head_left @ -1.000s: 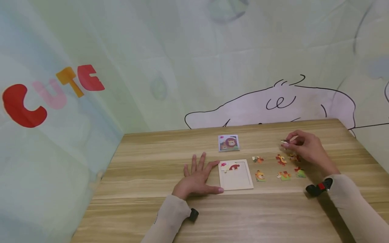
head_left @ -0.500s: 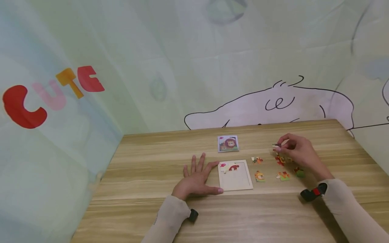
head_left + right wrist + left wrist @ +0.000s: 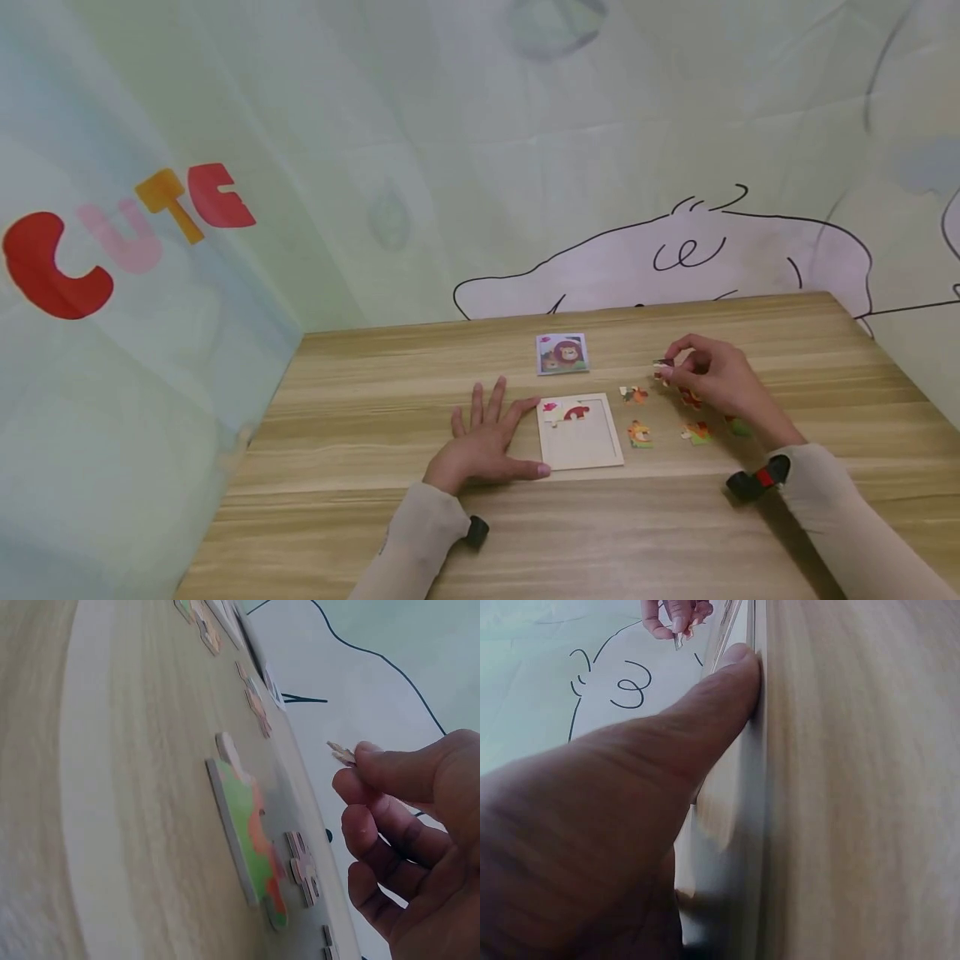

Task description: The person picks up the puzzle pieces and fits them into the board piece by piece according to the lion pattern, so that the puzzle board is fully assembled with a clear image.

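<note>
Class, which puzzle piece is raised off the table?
The puzzle piece pinched in the right hand: it alone is in the air, while the other visible pieces lie on the table or inside the wooden frame.

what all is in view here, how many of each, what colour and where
Table: 1, light wood, below the backdrop
Puzzle tray: 1, pale, on the table
Set-in pieces: apparently 2, white, pink and red-brown, along the tray's far side
Picture card: 1, multicoloured with a lion, beyond the tray
Loose pieces: at least 5, orange, red and green, right of the tray; some may be hidden
Held piece: 1, dark and white, above the table
Backdrop: 1, pale green and blue, behind
Letters: 4, red, pink, orange, on the backdrop's left
Wrist devices: 2, black, one with red, at the wrists
Sleeves: 2, beige, near side
Left hand: 1, touching the tray
Right hand: 1, pinching the held piece
</note>
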`<move>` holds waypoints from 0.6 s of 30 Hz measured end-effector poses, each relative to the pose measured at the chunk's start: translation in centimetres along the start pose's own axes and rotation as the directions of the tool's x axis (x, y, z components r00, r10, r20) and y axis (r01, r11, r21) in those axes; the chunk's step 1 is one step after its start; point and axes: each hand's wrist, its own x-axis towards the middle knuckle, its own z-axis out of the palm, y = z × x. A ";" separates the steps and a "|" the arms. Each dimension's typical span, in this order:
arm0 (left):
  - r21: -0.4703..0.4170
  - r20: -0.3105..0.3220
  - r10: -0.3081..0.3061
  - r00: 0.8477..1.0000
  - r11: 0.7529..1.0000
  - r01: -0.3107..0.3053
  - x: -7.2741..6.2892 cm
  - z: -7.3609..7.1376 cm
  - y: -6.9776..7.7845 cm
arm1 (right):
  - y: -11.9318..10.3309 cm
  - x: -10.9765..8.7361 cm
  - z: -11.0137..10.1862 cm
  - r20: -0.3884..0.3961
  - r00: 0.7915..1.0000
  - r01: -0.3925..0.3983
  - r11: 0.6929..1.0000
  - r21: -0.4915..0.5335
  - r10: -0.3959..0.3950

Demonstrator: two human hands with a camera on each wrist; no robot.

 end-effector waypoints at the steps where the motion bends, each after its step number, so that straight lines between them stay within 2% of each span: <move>1: 0.000 0.000 -0.001 1.000 1.000 0.001 0.0 0.0 0.0 | -0.1 0.0 0.1 0.000 1.000 0.002 1.000 0.001 -0.002; 12: 0.003 -0.005 0.005 1.000 1.000 -0.005 -0.1 -0.1 0.1 | -0.8 -0.1 1.1 0.015 0.999 0.028 0.998 0.055 -0.028; 18: -0.003 -0.004 0.003 1.000 1.000 -0.003 -0.1 -0.1 0.0 | -1.0 -0.1 1.7 -0.003 0.998 0.056 0.996 0.067 -0.056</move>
